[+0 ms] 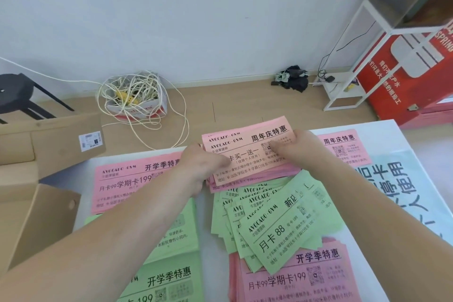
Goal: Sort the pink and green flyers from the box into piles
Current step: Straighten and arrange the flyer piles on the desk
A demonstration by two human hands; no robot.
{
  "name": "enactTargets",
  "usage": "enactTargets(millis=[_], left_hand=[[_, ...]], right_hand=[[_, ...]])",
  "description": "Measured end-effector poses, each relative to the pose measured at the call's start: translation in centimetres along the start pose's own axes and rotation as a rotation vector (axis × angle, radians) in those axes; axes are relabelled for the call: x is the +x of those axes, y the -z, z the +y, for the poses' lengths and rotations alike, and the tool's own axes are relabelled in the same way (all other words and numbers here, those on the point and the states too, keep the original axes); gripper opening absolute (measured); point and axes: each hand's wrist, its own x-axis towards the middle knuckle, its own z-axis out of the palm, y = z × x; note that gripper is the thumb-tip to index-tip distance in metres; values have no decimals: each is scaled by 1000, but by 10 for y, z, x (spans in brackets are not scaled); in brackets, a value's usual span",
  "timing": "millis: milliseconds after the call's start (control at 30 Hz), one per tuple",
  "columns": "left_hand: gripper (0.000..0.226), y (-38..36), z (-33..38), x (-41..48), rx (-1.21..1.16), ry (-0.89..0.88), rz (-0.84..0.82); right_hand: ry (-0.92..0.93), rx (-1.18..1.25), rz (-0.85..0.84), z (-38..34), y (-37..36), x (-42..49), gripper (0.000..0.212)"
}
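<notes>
Both hands are closed on one pink stack (250,154). The left hand (201,167) grips its left end and the right hand (301,147) its right end, thumbs laid across the top sheet. Held by the ends like that, I'd guess it is being squared up before it goes down as its own pile.

It sits at the far middle of the table (384,135), its near edge over a loose green fan (282,216) (not tidied yet, by the look). Around it lie a left pink pile (127,184), a green pile (171,265), a near pink pile (294,279) and a far pink pile (343,147). The box (36,216) stands open off the table's left edge.

Beyond are a wooden floor, a white wall, a carton of tangled cord (137,95), a stool (14,95) and a white rack (343,91).
</notes>
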Motion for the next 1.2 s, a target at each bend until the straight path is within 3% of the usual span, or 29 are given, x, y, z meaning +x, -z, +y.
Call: enactTargets(millis=[167, 333, 400, 467, 500, 567, 600, 667, 733, 800, 900, 1033, 1200], left_hand=[[23, -3, 6, 1, 25, 109, -10], [14, -8, 6, 4, 80, 130, -12], [10, -12, 5, 4, 106, 82, 14], [31, -13, 5, 4, 153, -23, 62], [56, -13, 4, 6, 230, -93, 108], [99, -13, 2, 7, 499, -281, 261], [99, -16, 2, 5, 608, -456, 309], [69, -28, 7, -5, 747, -833, 276], [50, -44, 12, -11, 872, -984, 112], [50, -60, 12, -10, 996, -969, 10], [51, -70, 8, -3, 1064, -932, 42], [46, -70, -1, 7, 1111, -939, 71], [47, -69, -5, 10, 1102, -981, 86]], right_hand=[[59, -134, 16, 9, -1, -8, 41], [177, -398, 249, 31, 21, 1, 26], [143, -585, 78, 38, 40, 7, 66], [156, -764, -130, 43, 50, 11, 85], [168, -814, -185, 45, 52, 13, 88], [196, -823, -172, 50, 52, 19, 91], [207, -814, -139, 51, 51, 21, 91], [233, -818, -92, 51, 50, 23, 92], [259, -853, -66, 50, 52, 25, 96], [259, -894, -48, 50, 54, 29, 101], [213, -924, -45, 50, 60, 35, 107], [154, -865, -34, 52, 67, 38, 94], [78, -900, 13, 60, 72, 41, 99]])
